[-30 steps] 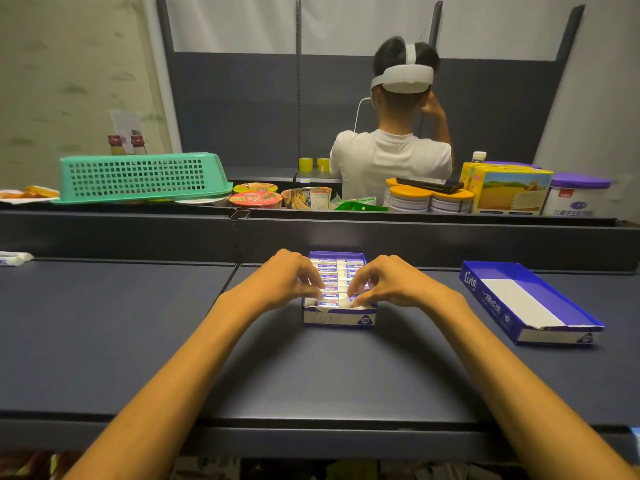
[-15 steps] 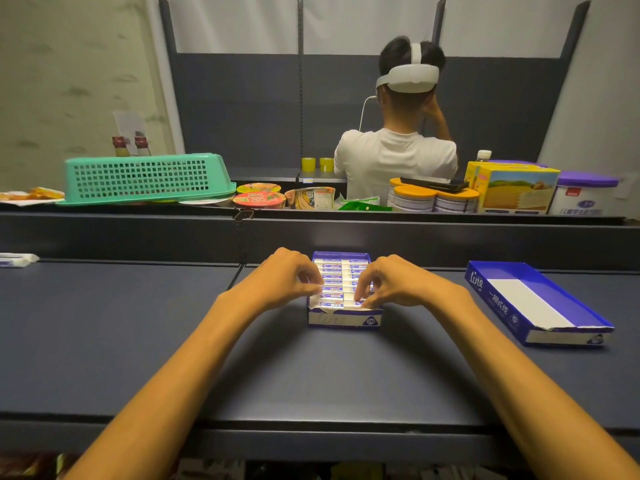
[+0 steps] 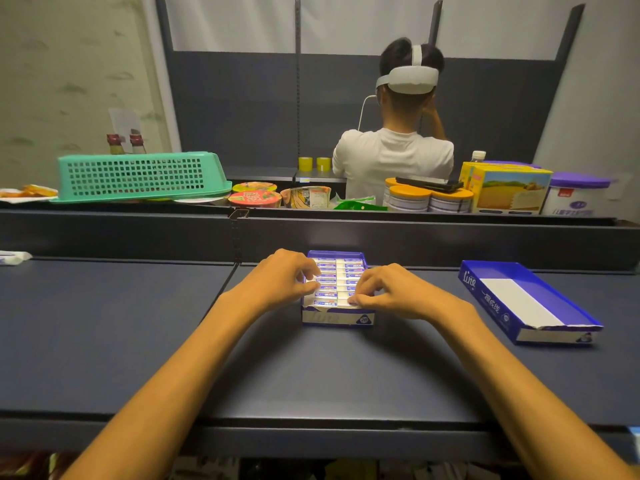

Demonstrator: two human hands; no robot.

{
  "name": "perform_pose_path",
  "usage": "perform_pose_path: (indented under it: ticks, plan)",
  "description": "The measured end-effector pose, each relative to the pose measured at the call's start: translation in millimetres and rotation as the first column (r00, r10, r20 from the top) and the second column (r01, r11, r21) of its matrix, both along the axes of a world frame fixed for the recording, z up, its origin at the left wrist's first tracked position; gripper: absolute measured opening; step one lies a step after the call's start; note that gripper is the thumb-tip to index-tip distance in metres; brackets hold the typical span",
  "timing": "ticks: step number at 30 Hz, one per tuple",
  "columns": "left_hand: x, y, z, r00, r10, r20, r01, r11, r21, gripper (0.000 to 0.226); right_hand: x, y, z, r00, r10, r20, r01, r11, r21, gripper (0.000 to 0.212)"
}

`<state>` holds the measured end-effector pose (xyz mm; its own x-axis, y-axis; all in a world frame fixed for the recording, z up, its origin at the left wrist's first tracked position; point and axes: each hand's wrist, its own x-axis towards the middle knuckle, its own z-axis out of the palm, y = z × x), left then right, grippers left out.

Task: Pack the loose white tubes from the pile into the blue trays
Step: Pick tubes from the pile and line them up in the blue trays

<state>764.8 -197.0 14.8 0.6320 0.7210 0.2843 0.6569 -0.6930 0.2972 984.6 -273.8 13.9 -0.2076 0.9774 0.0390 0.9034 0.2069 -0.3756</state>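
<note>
A blue tray (image 3: 337, 318) stands in the middle of the dark shelf, filled with two rows of white tubes (image 3: 337, 271). My left hand (image 3: 280, 278) lies over the tray's left side with curled fingers on the tubes. My right hand (image 3: 388, 292) lies over its right side, fingertips pressing on the nearest tubes at the front edge. A second blue tray (image 3: 526, 303) with a white floor lies to the right, holding nothing. A few loose white tubes (image 3: 12, 257) lie at the far left edge of the shelf.
Behind a raised ledge (image 3: 346, 233) stand a green basket (image 3: 138, 176), noodle cups (image 3: 254, 197), tins (image 3: 429, 199), a yellow box (image 3: 509, 192) and a purple-lidded tub (image 3: 575, 199). A person (image 3: 394, 157) in a white shirt and headset faces away.
Both hands have shifted slightly along the tray, the right hand's fingertips pressing nearer the front row. The tray and tubes stay put.
</note>
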Motion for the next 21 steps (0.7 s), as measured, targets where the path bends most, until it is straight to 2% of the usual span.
perform_pose_path:
  ticks: [6, 10, 15, 21]
  plan:
    - [-5.3, -5.6, 2.0, 0.999, 0.034, -0.020, -0.033, 0.999, 0.019, 0.032, -0.7, -2.1, 2.6, 1.000, 0.007, 0.017, -0.007, 1.000, 0.001, 0.036]
    - [-19.3, -12.2, 7.0, 0.995, 0.095, -0.015, -0.094, 0.995, 0.044, 0.034, -2.3, -6.5, 4.0, 0.998, -0.044, -0.052, 0.051, 0.986, 0.156, 0.039]
    - [-54.4, -22.3, 6.2, 0.966, 0.244, -0.084, -0.232, 0.964, 0.126, 0.043, -31.5, -3.3, 5.0, 0.999, -0.013, 0.044, 0.002, 0.970, 0.243, 0.056]
    - [-118.9, -45.7, 4.0, 0.897, 0.410, -0.163, -0.381, 0.907, 0.181, 0.056, -95.4, 7.5, 2.7, 0.980, 0.084, 0.179, -0.137, 0.940, 0.314, 0.060]
